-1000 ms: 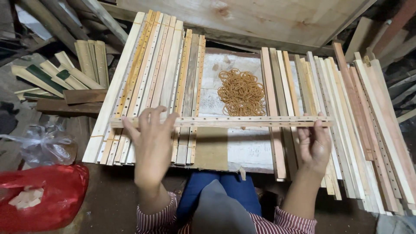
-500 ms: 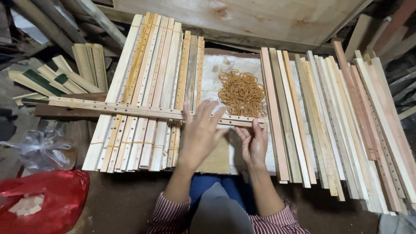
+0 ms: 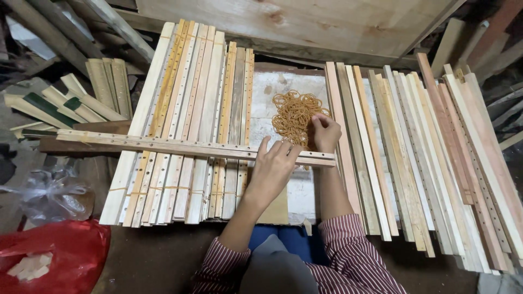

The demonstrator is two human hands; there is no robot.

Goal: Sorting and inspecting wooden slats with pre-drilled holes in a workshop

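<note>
A bundle of long drilled wooden strips lies crosswise over the left stack of strips. My left hand rests flat on the bundle's right end, pressing it down. My right hand is just past that end, fingers pinched in the near edge of a heap of tan rubber bands. The heap lies on a pale worn board between the two stacks. What the right fingers hold is too small to make out.
A second stack of long wooden strips fans out on the right. At left are short wood offcuts with green tape, a clear plastic bag and a red bag. A plywood sheet stands behind.
The crosswise bundle has slid left, off the right stack and onto the left one. My left hand followed its right end. My right hand left the strip and reached up into the rubber bands.
</note>
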